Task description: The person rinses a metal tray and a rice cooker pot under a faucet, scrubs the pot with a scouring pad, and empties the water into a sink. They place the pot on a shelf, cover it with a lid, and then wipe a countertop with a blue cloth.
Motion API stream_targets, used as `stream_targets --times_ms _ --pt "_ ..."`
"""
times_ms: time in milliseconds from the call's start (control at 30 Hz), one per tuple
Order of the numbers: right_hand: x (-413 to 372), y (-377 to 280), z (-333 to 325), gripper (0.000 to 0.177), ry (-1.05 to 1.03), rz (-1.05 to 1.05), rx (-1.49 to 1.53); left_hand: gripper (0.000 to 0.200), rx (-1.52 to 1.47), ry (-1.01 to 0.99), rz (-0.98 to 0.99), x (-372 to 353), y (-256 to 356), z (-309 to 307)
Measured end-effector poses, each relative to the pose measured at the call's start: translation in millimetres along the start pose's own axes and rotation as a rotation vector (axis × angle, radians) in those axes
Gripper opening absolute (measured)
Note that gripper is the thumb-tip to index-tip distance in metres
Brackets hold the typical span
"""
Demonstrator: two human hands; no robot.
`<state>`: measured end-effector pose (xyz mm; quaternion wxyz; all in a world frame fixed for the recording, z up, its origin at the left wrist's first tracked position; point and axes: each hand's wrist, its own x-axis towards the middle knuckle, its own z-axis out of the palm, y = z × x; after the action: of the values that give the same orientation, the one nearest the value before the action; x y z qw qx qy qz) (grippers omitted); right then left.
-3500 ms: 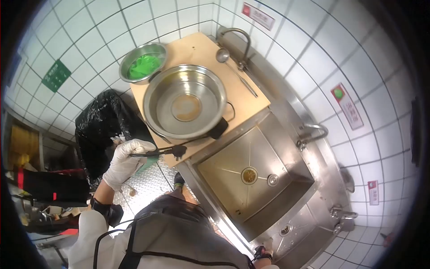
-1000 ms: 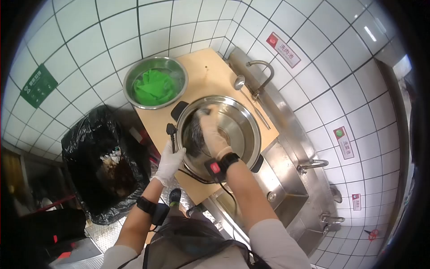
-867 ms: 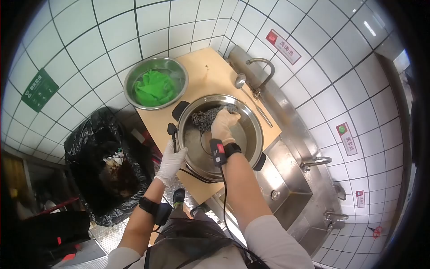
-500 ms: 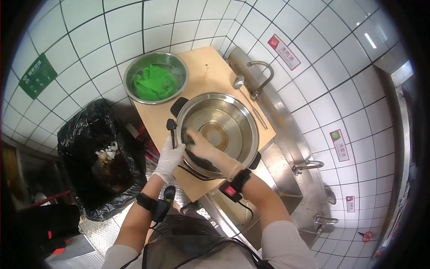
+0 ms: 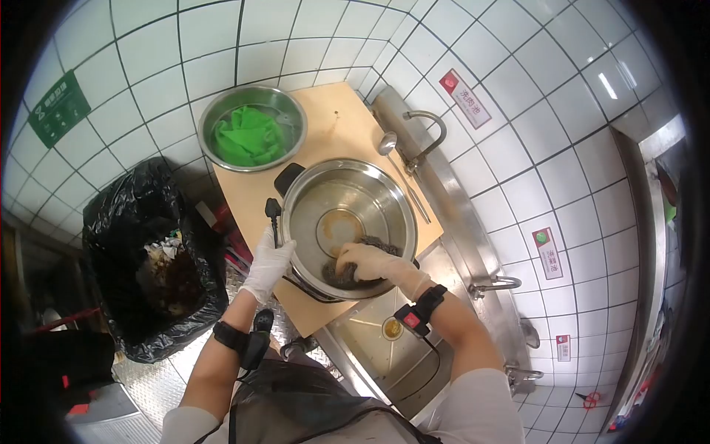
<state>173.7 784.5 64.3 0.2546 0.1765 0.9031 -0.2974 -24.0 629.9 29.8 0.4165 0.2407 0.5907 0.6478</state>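
Note:
A wide steel pot [image 5: 396,189] with black side handles stands on a wooden board [image 5: 325,111]. Inside it, my gloved right hand [image 5: 362,263] presses a dark grey, mesh-like scouring pad [image 5: 340,277] against the near inner wall. My gloved left hand [image 5: 270,259] is at the pot's left rim, closed around the cord of a black power plug [image 5: 273,209] that points upward. A brownish ring stain [image 5: 340,228] marks the pot's bottom. The pad is partly hidden under my right fingers.
Behind the pot is a steel bowl [image 5: 296,152] with a green cloth [image 5: 250,137]. A ladle [image 5: 387,143] lies along the board's right edge. Sinks [image 5: 399,370] and taps [image 5: 495,285] line the right. A bin with a black bag [image 5: 133,222] stands left.
My right hand has moved from the pot's left inner side down and right to the near side, with the scouring pad. My left hand keeps the plug cord at the rim.

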Motion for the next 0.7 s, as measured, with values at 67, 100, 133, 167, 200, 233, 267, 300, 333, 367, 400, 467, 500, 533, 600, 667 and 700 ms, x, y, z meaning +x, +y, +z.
stream_targets --times_ms 67,100,133,167,200,233,267,300,333,367,400,467,500,533,600,667,700 --pt "4 7 -2 0.040 0.027 -0.050 0.060 0.043 0.041 -0.023 -0.075 0 1 -1" --pt "6 10 -1 0.040 0.166 0.036 0.131 0.043 0.038 -0.020 -0.079 1 -2 -1" --pt "6 8 -3 0.040 0.306 0.125 0.203 0.043 0.043 0.009 -0.031 2 -5 0" --pt "6 6 -4 0.040 0.300 0.131 0.205 0.043 0.049 0.035 0.015 1 -7 1" --pt "8 2 -5 0.041 0.466 0.171 0.267 0.043 0.045 0.032 0.007 -1 -8 1" --pt "11 -2 -8 0.042 0.636 0.208 0.326 0.042 0.055 0.006 -0.056 -4 0 0" --pt "17 -3 -12 0.041 0.712 0.223 0.293 0.042 0.063 -0.019 -0.112 -3 6 -1" --pt "21 -4 -17 0.041 0.712 0.220 0.284 0.042 0.056 -0.016 -0.107 -1 5 -1" --pt "24 -7 -22 0.043 0.804 0.188 0.139 0.041 0.056 -0.013 -0.107 -1 3 -1" --pt "27 -10 -26 0.045 0.896 0.155 -0.006 0.041 0.057 -0.011 -0.106 -1 2 -1" --pt "33 -14 -31 0.045 0.899 0.154 -0.011 0.041 0.054 -0.012 -0.101 -3 3 -1" --pt "45 -25 -47 0.044 1.050 0.116 -0.371 0.042 0.055 0.012 -0.043 -5 7 1" --pt "54 -20 -52 0.044 1.053 0.122 -0.377 0.042 0.050 0.004 -0.040 -5 4 1" --pt "66 -9 -55 0.040 1.057 0.164 -0.528 0.042 0.048 0.012 -0.033 -4 0 0" --pt "76 10 -55 0.025 1.058 0.218 -0.766 0.044 0.035 0.010 -0.073 -3 3 1" --pt "70 19 -52 0.023 1.049 0.308 -0.766 0.044 0.011 -0.002 -0.061 -2 2 2" --pt "67 23 -49 0.021 1.033 0.384 -0.761 0.044 -0.012 0.000 -0.055 -3 0 1"
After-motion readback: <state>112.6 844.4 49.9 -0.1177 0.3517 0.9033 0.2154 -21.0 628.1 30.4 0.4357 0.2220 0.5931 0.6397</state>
